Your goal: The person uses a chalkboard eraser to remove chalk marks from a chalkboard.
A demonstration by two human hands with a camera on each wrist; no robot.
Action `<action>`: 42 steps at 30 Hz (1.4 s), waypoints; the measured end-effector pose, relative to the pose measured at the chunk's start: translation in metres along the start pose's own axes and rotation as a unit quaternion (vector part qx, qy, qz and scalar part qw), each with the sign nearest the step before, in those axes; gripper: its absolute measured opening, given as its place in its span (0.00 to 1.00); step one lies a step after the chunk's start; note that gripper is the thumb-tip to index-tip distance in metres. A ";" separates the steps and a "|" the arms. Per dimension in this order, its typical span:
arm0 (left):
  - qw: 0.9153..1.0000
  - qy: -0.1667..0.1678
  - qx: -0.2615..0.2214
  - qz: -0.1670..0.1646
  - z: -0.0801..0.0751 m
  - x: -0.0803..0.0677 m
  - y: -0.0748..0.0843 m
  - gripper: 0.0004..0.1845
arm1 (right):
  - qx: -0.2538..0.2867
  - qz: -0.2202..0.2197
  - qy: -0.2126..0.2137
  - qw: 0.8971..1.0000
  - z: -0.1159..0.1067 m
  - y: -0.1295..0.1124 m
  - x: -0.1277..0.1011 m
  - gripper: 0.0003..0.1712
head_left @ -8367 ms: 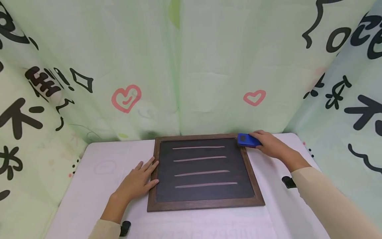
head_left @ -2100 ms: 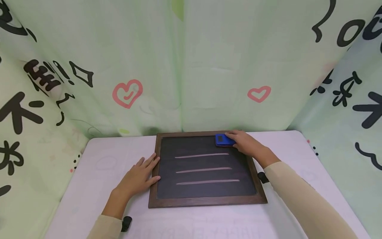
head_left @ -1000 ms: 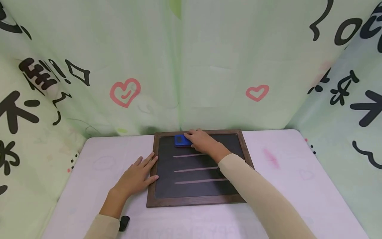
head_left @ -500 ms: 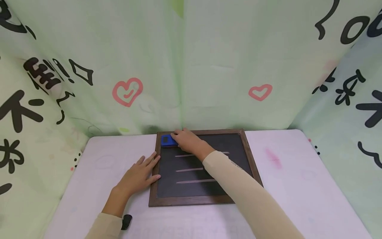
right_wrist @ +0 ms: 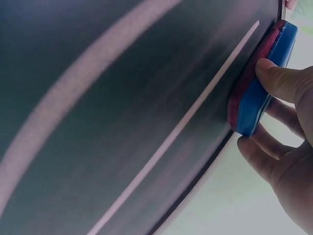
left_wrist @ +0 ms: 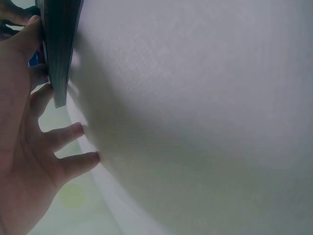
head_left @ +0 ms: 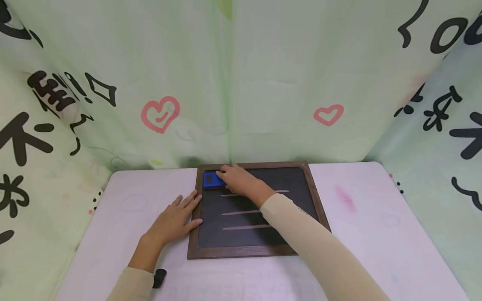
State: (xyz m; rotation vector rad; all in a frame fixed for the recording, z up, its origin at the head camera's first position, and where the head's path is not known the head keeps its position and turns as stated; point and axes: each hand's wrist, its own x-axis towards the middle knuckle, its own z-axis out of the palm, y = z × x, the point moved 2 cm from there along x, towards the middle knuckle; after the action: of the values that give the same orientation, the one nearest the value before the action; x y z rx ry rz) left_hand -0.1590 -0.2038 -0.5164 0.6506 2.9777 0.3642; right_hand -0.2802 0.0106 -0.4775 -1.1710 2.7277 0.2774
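A small chalkboard point(head_left: 241, 242) in a brown wooden frame lies on the table. Three pale pink chalk lines point(head_left: 246, 228) cross it, partly hidden by the right arm. My right hand point(head_left: 241, 179) grips a blue eraser point(head_left: 212, 180) at the board's upper left corner. In the right wrist view, the thumb and fingers pinch the sides of the eraser point(right_wrist: 259, 98), its reddish felt against the board beside a chalk line point(right_wrist: 181, 125). My left hand point(head_left: 169, 223) rests with spread fingers at the frame's left edge; its thumb and some fingertips touch the wood.
The white table point(head_left: 376, 234) extends on both sides of the board and has a faint pink smudge point(head_left: 344, 198) at right. A pale green curtain point(head_left: 263, 83) with hearts and black writing stands right behind the table and along both sides.
The right hand has carried the eraser from the upper right corner leftward along the top; the topmost chalk line is gone. Lately the eraser shifted slightly toward the person. The left hand stays put.
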 end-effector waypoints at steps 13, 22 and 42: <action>1.000 -0.007 -0.010 -0.008 -0.001 0.000 0.002 0.40 | 0.061 0.022 0.001 0.998 0.010 0.026 -0.037 0.36; 1.000 -0.005 -0.009 -0.003 0.001 0.000 0.000 0.40 | 0.087 0.059 0.011 0.994 0.022 0.062 -0.068 0.37; 1.000 0.002 -0.008 -0.002 0.001 0.000 0.000 0.41 | 0.115 0.102 0.073 0.985 0.044 0.128 -0.133 0.34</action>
State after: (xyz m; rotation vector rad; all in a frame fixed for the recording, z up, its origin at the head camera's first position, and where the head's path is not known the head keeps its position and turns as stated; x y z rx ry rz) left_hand -0.1586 -0.2036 -0.5176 0.6432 2.9754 0.3903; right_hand -0.2798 0.2000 -0.4773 -0.8857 2.9128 -0.1047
